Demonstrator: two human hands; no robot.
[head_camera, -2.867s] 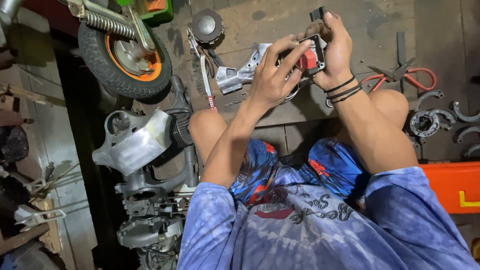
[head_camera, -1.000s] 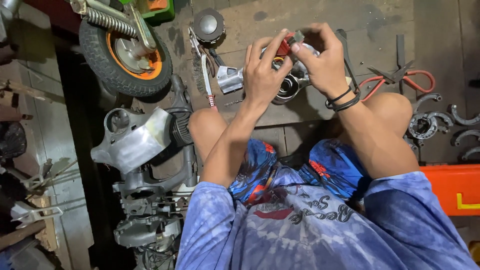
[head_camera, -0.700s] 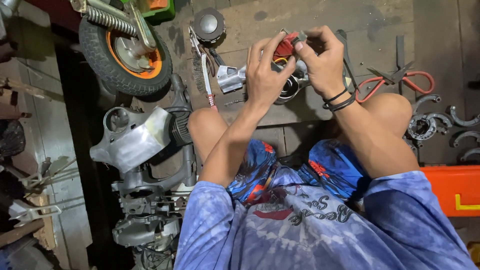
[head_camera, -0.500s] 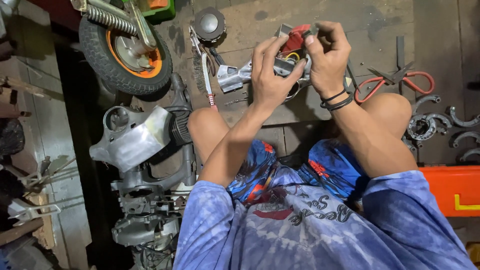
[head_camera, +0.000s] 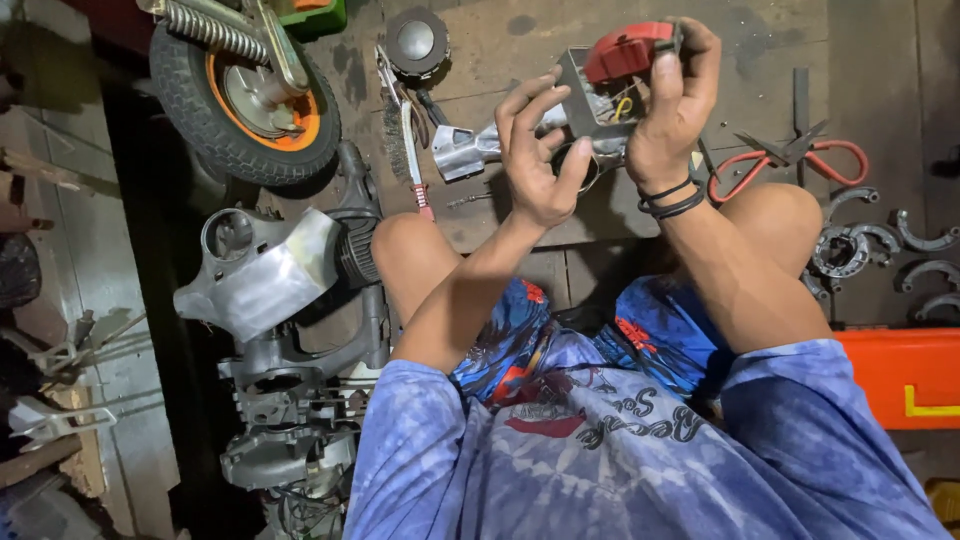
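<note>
Gripping a grey metal housing with red lens (head_camera: 612, 75), the right hand (head_camera: 672, 105) closes around it; the left hand (head_camera: 538, 150) steadies it, fingers spread open, above red-handled snips (head_camera: 790, 160).

dim workshop light from above, dark shadowed left side, sharp centre

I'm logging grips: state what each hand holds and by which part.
The right hand grips the tail light unit by its red lens end. The left hand is open, fingertips touching its grey housing.
</note>
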